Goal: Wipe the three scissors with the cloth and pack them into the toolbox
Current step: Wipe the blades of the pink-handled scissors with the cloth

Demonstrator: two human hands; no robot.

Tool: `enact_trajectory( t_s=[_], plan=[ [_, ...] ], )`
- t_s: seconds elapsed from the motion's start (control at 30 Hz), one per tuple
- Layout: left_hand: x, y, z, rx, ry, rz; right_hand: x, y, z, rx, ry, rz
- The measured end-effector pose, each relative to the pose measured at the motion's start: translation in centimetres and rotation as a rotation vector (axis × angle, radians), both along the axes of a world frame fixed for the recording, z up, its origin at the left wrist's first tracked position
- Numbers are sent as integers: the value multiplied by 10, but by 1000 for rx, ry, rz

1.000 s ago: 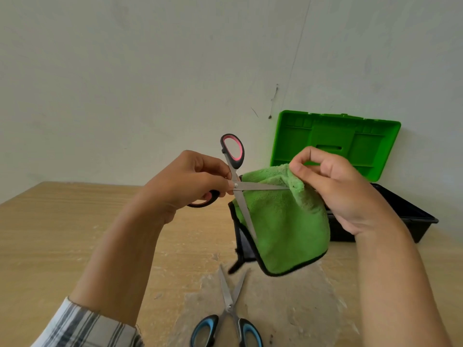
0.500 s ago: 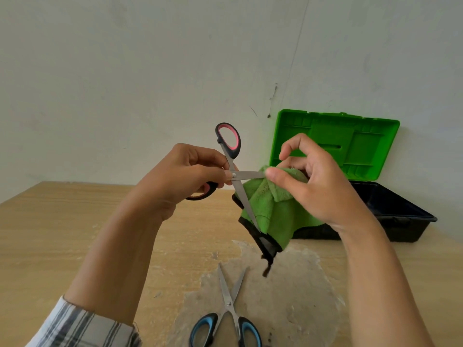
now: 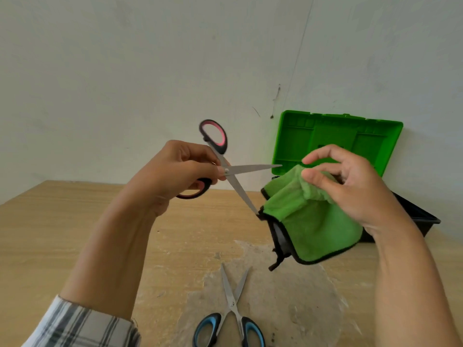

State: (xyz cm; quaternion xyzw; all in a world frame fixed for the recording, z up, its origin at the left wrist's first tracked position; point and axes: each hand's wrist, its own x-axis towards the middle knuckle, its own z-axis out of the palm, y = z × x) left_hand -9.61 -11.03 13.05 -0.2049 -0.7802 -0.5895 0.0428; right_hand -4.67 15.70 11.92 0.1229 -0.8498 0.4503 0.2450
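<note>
My left hand [image 3: 175,175] grips the pink-and-black scissors [image 3: 234,171] near the pivot, with the blades spread wide, one pointing right and one down-right. My right hand [image 3: 350,186] holds the green cloth [image 3: 310,226] with black trim, pinched between thumb and fingers; the cloth hangs just right of the blades, and the lower blade tip touches its edge. A blue-and-black pair of scissors [image 3: 231,314] lies open on the table near me. The toolbox [image 3: 421,216] stands open behind the cloth, its green lid [image 3: 335,139] leaning on the wall. A third pair is not visible.
The wooden table [image 3: 62,234] has a worn, pale patch [image 3: 288,296] under the blue scissors. A white wall rises directly behind the table and the toolbox. My left forearm wears a plaid sleeve [image 3: 82,324].
My right hand slid the cloth rightward off the horizontal blade, which is bare now. The cloth has dropped open lower. My left hand still holds the scissors in about the same place.
</note>
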Motion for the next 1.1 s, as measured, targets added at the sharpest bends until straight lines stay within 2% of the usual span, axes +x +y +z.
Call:
enact_trajectory(
  t_s=[0.13,0.33,0.4,0.5,0.7,0.93,1.1],
  plan=[
    [1,-2,1,-6,2,-7,-4,-2,0,-23,90,-67],
    [-3,-17,4,84,27,64,-10,14,-12,74,-111,-187],
    [-3,-19,4,85,19,54,-11,19,-13,36,-92,-254],
    [0,-14,4,-10,2,-29,-11,13,-7,-41,3,-279],
    [2,5,-2,-117,-24,-123,-8,-27,1,6,75,-49],
    [1,9,-4,-138,12,-94,-4,-32,5,37,-12,227],
    [3,10,-4,-108,22,-101,-6,-33,2,153,-61,226]
  ],
)
